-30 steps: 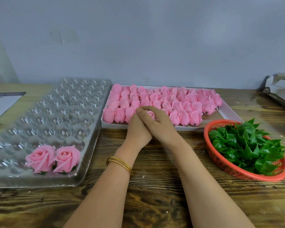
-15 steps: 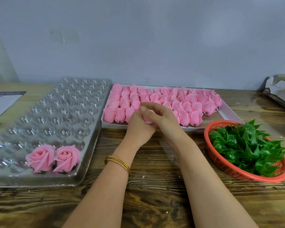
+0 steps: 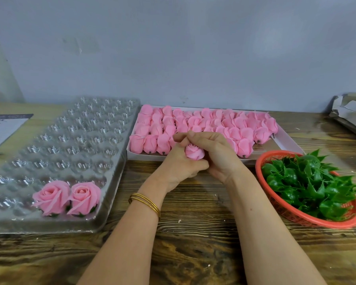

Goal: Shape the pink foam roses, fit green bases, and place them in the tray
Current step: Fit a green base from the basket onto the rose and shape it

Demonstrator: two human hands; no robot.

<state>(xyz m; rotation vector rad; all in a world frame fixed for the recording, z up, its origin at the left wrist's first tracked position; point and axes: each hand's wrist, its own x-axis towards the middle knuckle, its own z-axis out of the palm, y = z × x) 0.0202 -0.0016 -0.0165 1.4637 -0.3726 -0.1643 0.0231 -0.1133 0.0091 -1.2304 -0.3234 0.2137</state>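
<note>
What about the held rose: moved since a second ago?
Yes, slightly: the rose has come toward the person, from above the front row in the box to its front edge.

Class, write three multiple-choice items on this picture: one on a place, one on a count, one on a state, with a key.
1. Where does the red basket of green bases stand?
A. Person's right. B. Person's left. C. The floor.
2. How many finished roses sit in the clear tray?
A. One. B. Two. C. Six.
3. What are the left hand and right hand doing?
A. Lying flat. B. Lifting the basket. C. Both holding one pink rose.
Key: 1 A, it stands at the table's right edge. 2 B, two opened roses sit side by side. 3 C, both hands' fingers curl round it.
</note>
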